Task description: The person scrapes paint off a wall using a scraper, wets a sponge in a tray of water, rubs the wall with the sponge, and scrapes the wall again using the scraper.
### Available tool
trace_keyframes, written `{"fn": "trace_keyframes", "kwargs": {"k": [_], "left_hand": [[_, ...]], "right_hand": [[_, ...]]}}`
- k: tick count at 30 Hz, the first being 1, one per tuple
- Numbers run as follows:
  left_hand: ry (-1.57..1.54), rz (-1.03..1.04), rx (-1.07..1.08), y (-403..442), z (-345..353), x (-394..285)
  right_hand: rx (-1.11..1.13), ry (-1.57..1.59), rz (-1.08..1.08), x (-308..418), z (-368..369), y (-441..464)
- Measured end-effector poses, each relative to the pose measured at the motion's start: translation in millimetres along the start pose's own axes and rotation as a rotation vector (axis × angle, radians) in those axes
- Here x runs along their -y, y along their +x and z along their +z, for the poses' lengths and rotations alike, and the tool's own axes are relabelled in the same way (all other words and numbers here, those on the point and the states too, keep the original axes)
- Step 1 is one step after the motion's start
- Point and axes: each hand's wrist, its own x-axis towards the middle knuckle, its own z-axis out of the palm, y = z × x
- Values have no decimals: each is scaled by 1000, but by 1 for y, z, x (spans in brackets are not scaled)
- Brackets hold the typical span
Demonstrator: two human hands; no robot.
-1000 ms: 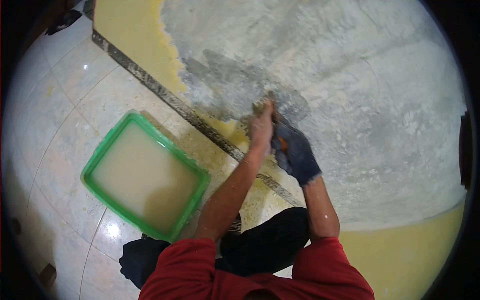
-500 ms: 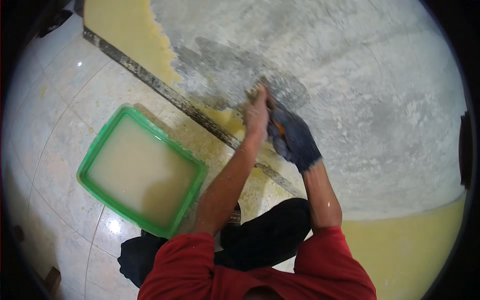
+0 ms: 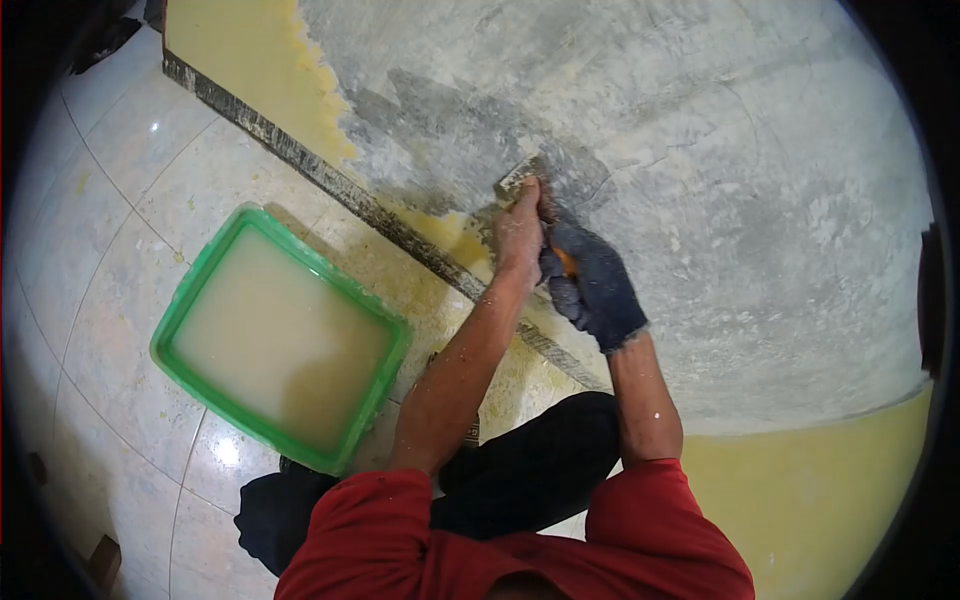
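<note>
My right hand [image 3: 594, 284], in a dark grey glove, is wrapped round the orange handle of a scraper [image 3: 516, 178]. The scraper's flat blade rests against the grey bare patch of the wall [image 3: 720, 150]. My left hand [image 3: 518, 240], ungloved, is closed on the blade end, its thumb lying along the metal. Much of the tool is hidden by both hands. A darker, wet-looking area surrounds the blade, and a bit of yellow paint [image 3: 462, 240] shows just left of my left hand.
A green basin [image 3: 168, 345] of cloudy liquid stands on the tiled floor [image 3: 110, 270] at the left. A dark, speckled skirting strip [image 3: 330, 182] runs along the wall's foot. Yellow paint [image 3: 225, 45] covers the upper left wall. My bent knee [image 3: 540, 455] is close below my arms.
The blade shows more sharply now, where it was smeared by motion earlier. Both hands have shifted very slightly with the scraper and keep their hold. The basin stays in place.
</note>
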Motion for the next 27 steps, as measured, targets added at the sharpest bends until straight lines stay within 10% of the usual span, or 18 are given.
{"fn": "trace_keyframes", "kwargs": {"k": [4,6,11,13,23,27], "left_hand": [[-50,-14,53,12,2,9],[50,28,15,5,2,9],[-126,-152,143,3,-4,-5],[74,22,-45,16,-3,9],[203,8,-53,4,-2,-8],[-5,13,60,8,-2,7]], "right_hand": [[54,-344,-387,-13,-11,8],[20,28,11,4,-3,-2],[81,-448,-375,-21,-20,27],[6,-61,37,10,8,-5],[53,51,47,2,-1,5],[59,-314,-271,-4,0,7]]}}
